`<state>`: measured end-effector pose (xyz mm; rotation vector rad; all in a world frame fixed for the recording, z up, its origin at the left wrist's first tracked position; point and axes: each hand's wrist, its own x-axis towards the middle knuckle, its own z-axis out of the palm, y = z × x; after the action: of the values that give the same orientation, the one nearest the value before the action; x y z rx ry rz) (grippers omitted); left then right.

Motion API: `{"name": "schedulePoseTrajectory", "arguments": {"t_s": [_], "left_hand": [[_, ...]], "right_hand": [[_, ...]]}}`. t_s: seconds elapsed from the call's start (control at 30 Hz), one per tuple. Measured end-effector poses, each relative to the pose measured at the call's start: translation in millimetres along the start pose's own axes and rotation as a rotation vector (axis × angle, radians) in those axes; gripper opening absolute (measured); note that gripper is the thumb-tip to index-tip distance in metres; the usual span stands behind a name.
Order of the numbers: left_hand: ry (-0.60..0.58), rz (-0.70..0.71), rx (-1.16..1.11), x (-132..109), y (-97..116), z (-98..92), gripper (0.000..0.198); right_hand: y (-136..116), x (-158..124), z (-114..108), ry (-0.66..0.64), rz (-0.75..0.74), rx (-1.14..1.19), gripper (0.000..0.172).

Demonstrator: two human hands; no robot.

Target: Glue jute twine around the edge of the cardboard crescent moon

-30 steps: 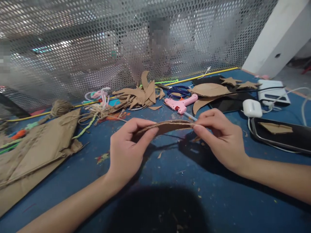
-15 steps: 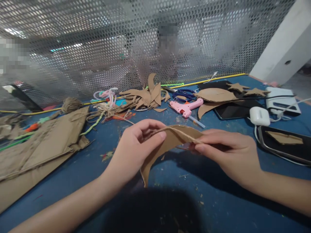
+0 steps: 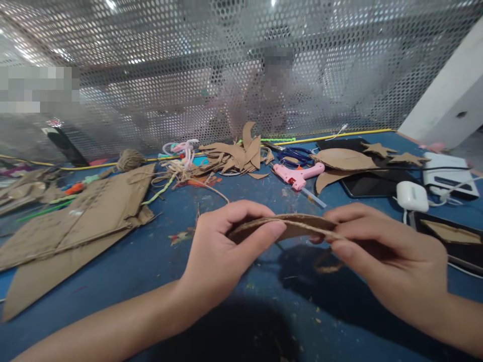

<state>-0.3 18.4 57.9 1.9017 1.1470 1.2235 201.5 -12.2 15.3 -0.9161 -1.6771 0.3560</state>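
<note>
Since the earlier frame, the curved cardboard piece [image 3: 291, 232] has tipped from showing its flat face to nearly edge-on, raised above the bench [image 3: 166, 269] with the pink glue gun [image 3: 298, 177] at twelve o'clock from it. The left hand [image 3: 222, 251] grips its nine o'clock end, thumb by the twine [image 3: 311, 228] along the edge, while the right hand [image 3: 400, 256] pinches that twine at three o'clock. The cardboard should handle light, springy and easily creased, the twine limp, so edge holds near both ends look best.
</note>
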Motion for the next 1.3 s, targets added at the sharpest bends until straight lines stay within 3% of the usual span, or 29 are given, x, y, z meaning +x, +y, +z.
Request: {"name": "schedulePoseTrajectory", "arguments": {"t_s": [0.5, 0.8, 0.93, 1.13, 1.3], "left_hand": [[-0.044, -0.028, -0.011, -3, 2, -0.9, 0.009], [-0.056, 0.057, -0.011, -6, 1, 1.2, 0.009], [-0.076, 0.146, 0.043, -9, 2, 1.3, 0.009], [-0.073, 0.317, 0.199, -13, 6, -0.3, 0.003], [-0.094, 0.414, 0.318, -12, 4, -0.3, 0.004]], "right_hand": [[-3, -1, 0, 0.038, -0.093, 0.007, 0.014], [0, -12, 4, 0.004, 0.019, 0.094, 0.027], [-7, -10, 4, -0.051, 0.045, -0.020, 0.027], [-28, 6, 2, -0.114, -0.070, -0.238, 0.007], [-33, 13, 2, -0.135, -0.172, -0.426, 0.011]]}}
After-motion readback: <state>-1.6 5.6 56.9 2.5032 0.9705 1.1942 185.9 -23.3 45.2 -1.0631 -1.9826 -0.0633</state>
